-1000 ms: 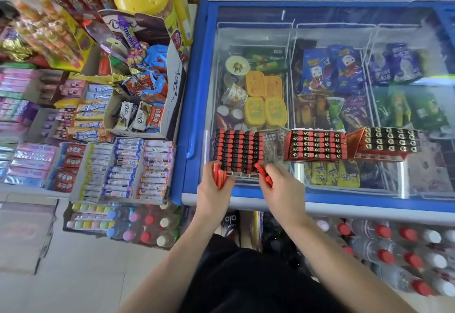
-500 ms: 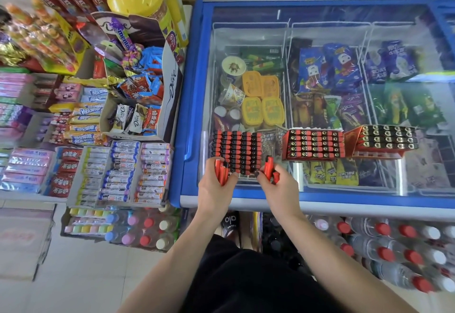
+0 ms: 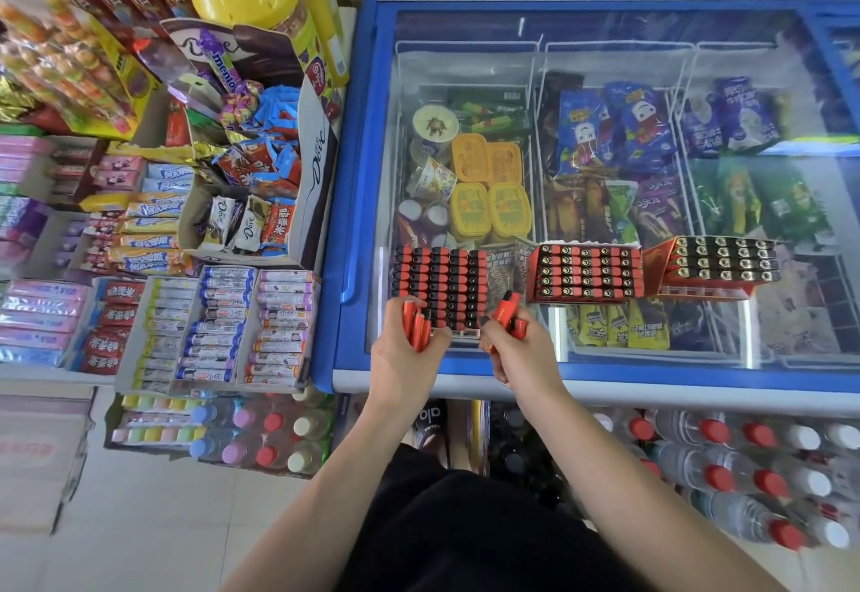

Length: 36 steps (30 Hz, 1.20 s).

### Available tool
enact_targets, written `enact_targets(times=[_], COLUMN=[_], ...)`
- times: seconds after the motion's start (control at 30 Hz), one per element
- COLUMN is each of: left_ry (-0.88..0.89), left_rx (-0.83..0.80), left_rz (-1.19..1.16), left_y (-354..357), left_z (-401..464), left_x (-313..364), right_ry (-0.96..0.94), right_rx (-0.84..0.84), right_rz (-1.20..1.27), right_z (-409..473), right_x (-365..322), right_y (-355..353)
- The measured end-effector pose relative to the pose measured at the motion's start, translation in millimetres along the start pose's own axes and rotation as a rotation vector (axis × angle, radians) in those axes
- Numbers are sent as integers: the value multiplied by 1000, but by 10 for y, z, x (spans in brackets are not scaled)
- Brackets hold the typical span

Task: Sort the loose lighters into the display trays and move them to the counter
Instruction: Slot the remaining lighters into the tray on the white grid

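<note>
Standing at the blue chest freezer (image 3: 342,200), the person had both hands at the near edge of its glass lid, the surface that carried three lighter trays. The loose lighters were slim orange-red sticks with black caps. The left hand (image 3: 405,358) had its fingers (image 3: 440,341) closed round a small bundle of lighters (image 3: 416,325), held upright against the near left corner of the left tray (image 3: 440,286), a clear tray already packed with rows of red and black lighters. The right hand (image 3: 521,354) gripped several more lighters (image 3: 509,314), one tilted up above the rest, just beside that tray's near right corner. Further right stood the middle tray (image 3: 586,272), full, and the right tray (image 3: 719,263), a red carton holding black lighters; both stood apart from the hands.

Compared with a second earlier, the right hand's lighters had risen and fanned out, where before they lay low against the tray edge; the left bundle had barely shifted.
</note>
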State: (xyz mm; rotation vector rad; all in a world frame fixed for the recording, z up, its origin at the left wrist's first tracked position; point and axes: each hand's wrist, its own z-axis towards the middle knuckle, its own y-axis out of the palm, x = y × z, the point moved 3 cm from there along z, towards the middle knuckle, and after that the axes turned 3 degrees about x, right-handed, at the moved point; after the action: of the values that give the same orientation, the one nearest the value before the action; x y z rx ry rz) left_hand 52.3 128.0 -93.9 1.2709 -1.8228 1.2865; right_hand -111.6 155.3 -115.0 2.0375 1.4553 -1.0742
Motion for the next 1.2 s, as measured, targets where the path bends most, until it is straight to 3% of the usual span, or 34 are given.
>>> enact_targets(times=[0.3, 0.53, 0.87, 1.2], left_ry=[-12, -2, 72, -18], left_rx=[-263, -320, -253, -186], left_rz=[-124, -113, 95, 8], left_y=[90, 68, -41, -92], left_z=[-155, -157, -110, -92], left_x=[115, 120, -106, -144], right_ry=[33, 24, -8, 43], right_rx=[11, -103, -134, -23], right_rz=[203, 133, 261, 90], right_z=[-251, -280, -263, -159], right_x=[-22, -46, -42, 141], right_y=[-59, -54, -217, -138])
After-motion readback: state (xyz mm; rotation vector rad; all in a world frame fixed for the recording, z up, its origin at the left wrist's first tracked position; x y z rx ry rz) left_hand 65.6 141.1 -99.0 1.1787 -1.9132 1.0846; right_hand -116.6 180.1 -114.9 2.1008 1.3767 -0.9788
